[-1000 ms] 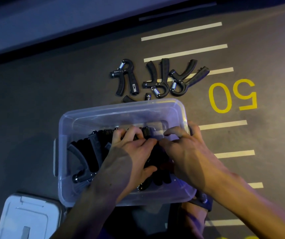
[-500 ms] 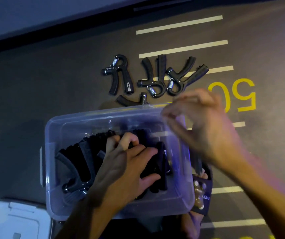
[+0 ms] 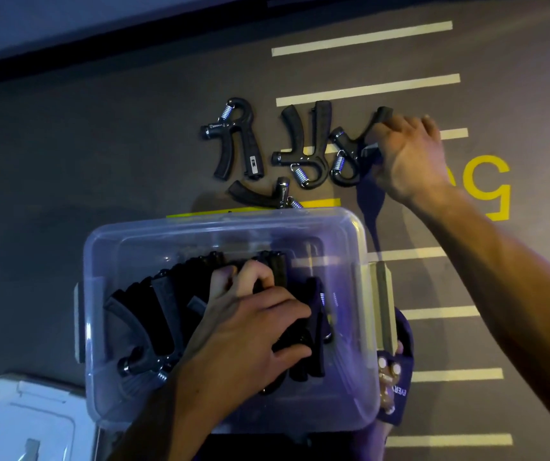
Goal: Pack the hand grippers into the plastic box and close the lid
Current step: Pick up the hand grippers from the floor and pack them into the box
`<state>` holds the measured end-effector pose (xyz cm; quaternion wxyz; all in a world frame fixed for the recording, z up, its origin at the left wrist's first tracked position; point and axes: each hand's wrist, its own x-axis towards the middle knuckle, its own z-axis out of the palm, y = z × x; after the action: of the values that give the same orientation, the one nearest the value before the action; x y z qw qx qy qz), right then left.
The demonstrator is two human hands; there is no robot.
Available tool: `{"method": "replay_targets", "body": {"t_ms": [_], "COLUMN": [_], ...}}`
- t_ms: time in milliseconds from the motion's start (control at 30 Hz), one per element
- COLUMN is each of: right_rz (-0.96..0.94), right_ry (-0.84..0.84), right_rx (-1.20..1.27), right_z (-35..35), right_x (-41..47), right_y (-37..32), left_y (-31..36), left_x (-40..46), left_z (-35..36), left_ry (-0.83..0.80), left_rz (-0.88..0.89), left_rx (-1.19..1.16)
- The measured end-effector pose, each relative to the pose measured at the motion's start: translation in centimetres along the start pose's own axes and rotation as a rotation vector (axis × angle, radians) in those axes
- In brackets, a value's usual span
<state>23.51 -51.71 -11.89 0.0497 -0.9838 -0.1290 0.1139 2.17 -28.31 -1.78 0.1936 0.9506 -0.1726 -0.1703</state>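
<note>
Under the left hand, a pile of black hand grippers is lying inside the clear plastic box; the hand is reaching down into the box with its fingers curled over the handles in the middle of the pile, the thumb spreading out to the right across another dark handle. Whether it is truly clamping one or only pressing on them cannot be told. Well forward of that hand and to its right, the right hand is stretching out over the dark floor, its fingers closing round the handles of the rightmost loose gripper, with 1 handle tip sticking out beyond the knuckles. Just to the left of the right hand, a second loose gripper is lying flat and touching the one being grasped, and further left a third loose gripper is lying apart from them. Between the 2 hands, a fourth loose gripper is resting right against the far wall of the box, partly hidden by its rim. Behind and to the left of the left wrist, the white lid is lying on the floor, off the box and just beside its near corner. Below the right forearm, a dark slipper is showing beside the box, and pale stripes and yellow digits are marking the floor around the right hand
</note>
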Motion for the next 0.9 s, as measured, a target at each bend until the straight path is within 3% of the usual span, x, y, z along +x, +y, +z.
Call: {"method": "replay_targets", "body": {"t_ms": [333, 500, 767, 833, 900], "right_rz": [-0.013, 0.005, 0.073, 0.04, -0.008], "right_ry": [0.015, 0.143, 0.467, 0.412, 0.252], "right_rx": [-0.091, 0.017, 0.614, 0.785, 0.958], "right_z": [0.8, -1.8, -13.2, -15.4, -16.4], "right_x": [-1.4, -4.6, -11.0, -13.0, -14.6], "right_y": [1.5, 0.5, -2.8, -4.3, -5.4], "left_y": [0.0, -0.1, 0.5, 0.8, 1.0], "left_x": [-0.3, -0.5, -0.8, -1.0, -1.0], "left_z": [0.1, 0.4, 0.7, 0.7, 0.7], "left_ry": [-0.004, 0.021, 0.057, 0.063, 0.063], "left_rz": [0.013, 0.037, 0.025, 0.002, 0.005], "left_rx": [0.019, 0.027, 0.034, 0.028, 0.035]}}
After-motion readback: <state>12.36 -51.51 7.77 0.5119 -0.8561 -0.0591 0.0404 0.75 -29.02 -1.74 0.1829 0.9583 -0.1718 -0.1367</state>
